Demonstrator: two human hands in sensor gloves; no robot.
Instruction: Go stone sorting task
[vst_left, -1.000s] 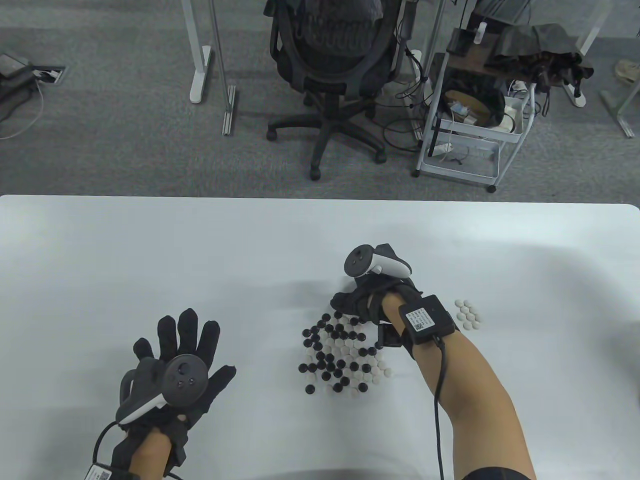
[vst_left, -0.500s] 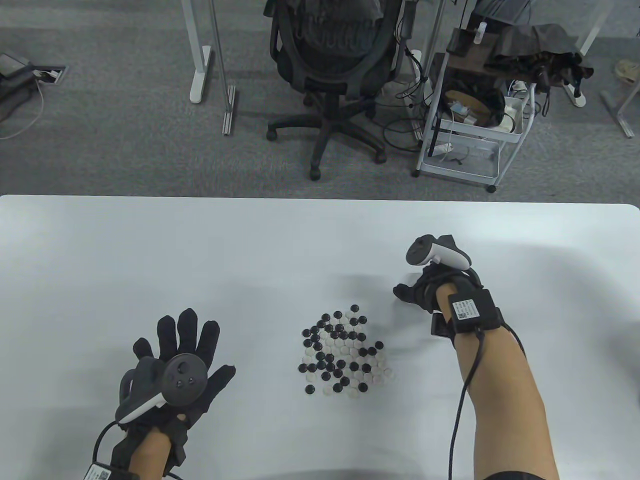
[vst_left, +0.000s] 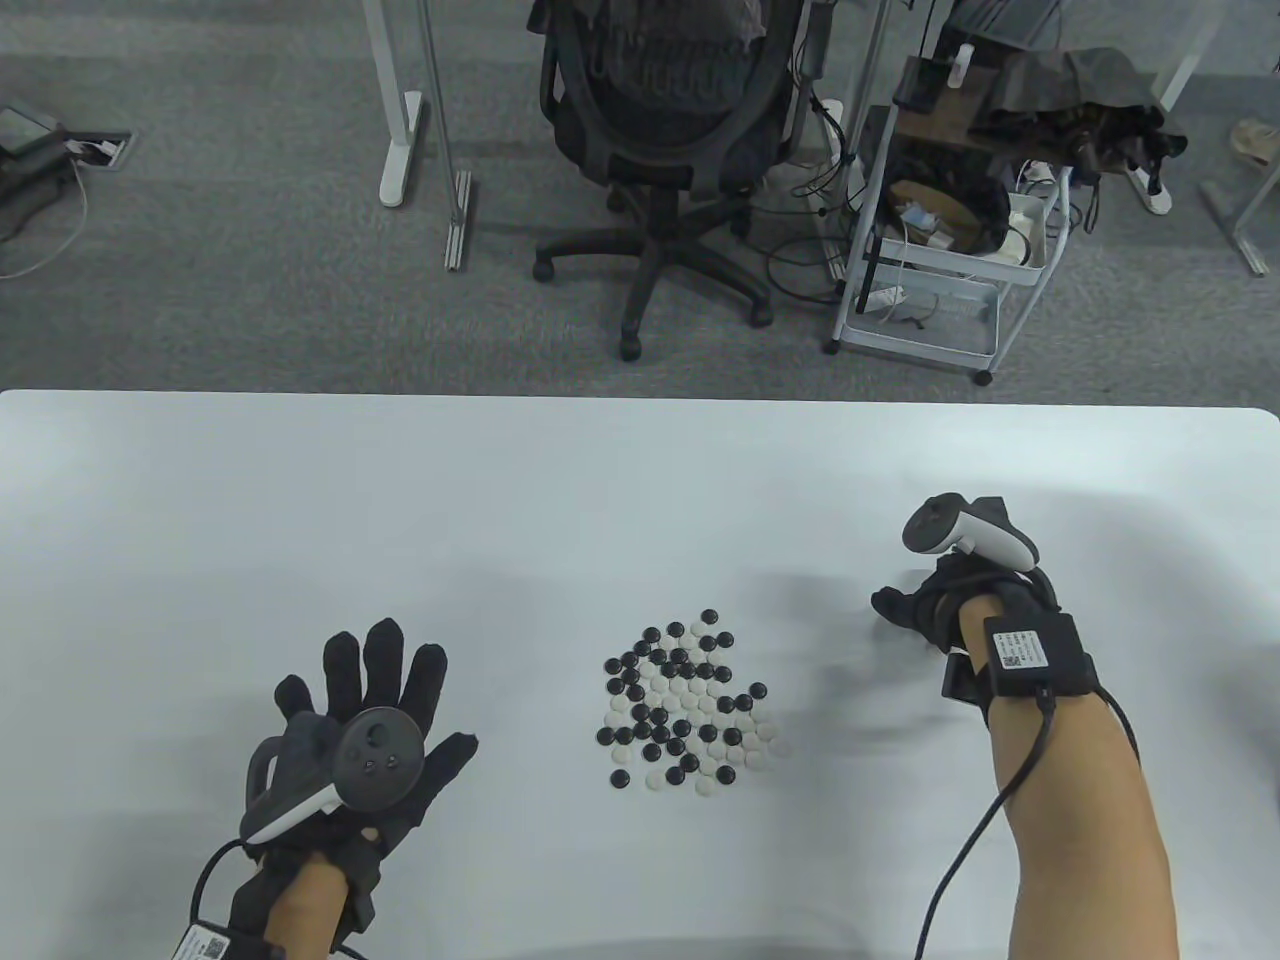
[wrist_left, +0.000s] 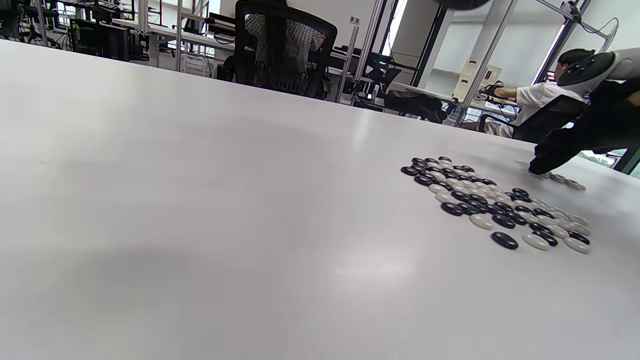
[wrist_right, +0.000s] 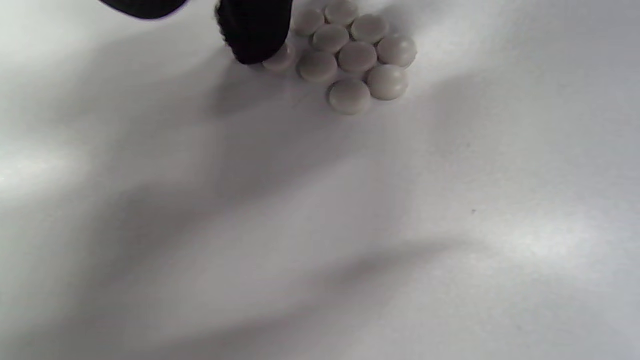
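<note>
While the left hand (vst_left: 375, 715) lies flat on the white table (vst_left: 640, 470) with its gloved fingers spread wide and holding nothing, the mixed pile of black and white Go stones (vst_left: 685, 712) sits well apart to its right, near the table's middle. The left wrist view shows the same pile (wrist_left: 492, 205) low on the tabletop. Further right, the right hand (vst_left: 945, 600) is lowered over a small cluster of white stones (wrist_right: 350, 55), which the table view hides beneath the hand. In the right wrist view one dark fingertip (wrist_right: 255, 30) touches a white stone at the cluster's left edge; whether the fingers pinch that stone or merely press it cannot be told.
</note>
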